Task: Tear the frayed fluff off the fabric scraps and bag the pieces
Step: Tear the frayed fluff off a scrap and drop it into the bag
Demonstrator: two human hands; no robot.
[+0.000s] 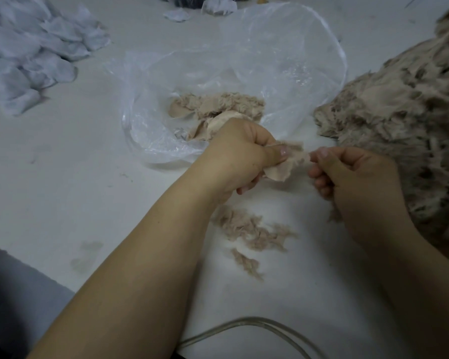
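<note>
While the left hand (240, 154) grips a beige fabric scrap (280, 169) at the centre of the frame, thumb pressed down on its upper edge, the right hand (353, 174) pinches the scrap's frayed fringe between thumb and fingertips — the two hands sit close together with the fluff stretched between them. This looks like a tear in mid-pull, not yet finished.

Judging by how things lie, the job is early to middling. Only a few cleaned pieces (215, 107) rest inside the clear plastic bag (244, 60), which lies open on the white table (62, 177) just above the hands. Loose tufts of torn fluff (246, 231) are scattered below the hands, between the forearms.

Much seems left — a large heap of shaggy beige scraps (399, 120) fills the right side of the frame, apparently untouched. A pile of pale grey cloth (29, 53) sits at upper left, and whether it belongs to this task cannot be told. A cable (244, 325) curves along the bottom edge.
</note>
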